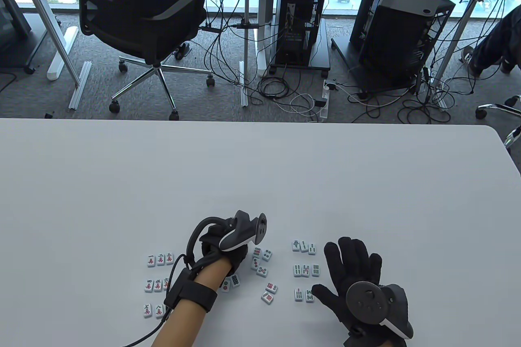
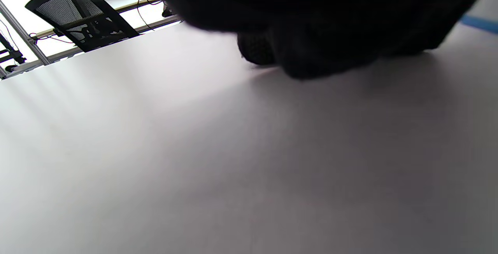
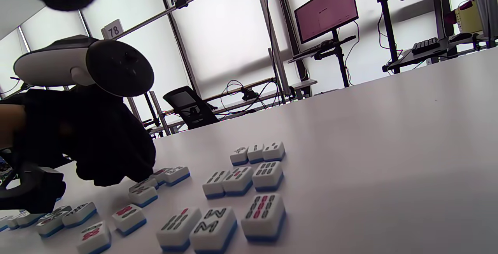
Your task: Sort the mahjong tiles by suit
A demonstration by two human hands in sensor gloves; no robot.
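Three clusters of mahjong tiles lie on the white table (image 1: 122, 184) in the table view: character tiles (image 1: 158, 280) left, dot tiles (image 1: 262, 267) centre, bamboo tiles (image 1: 305, 269) right. The left hand (image 1: 228, 247) curls down beside the dot tiles, its grip hidden; the right hand (image 1: 354, 269) lies flat, fingers spread. The left wrist view shows dark glove over bare tabletop. The right wrist view shows the bamboo rows nearest.

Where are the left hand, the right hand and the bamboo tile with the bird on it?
left hand (image 1: 228, 255), table view, glove below the tracker.
right hand (image 1: 353, 269), table view, back of the glove.
bird bamboo tile (image 1: 296, 245), table view, its face.
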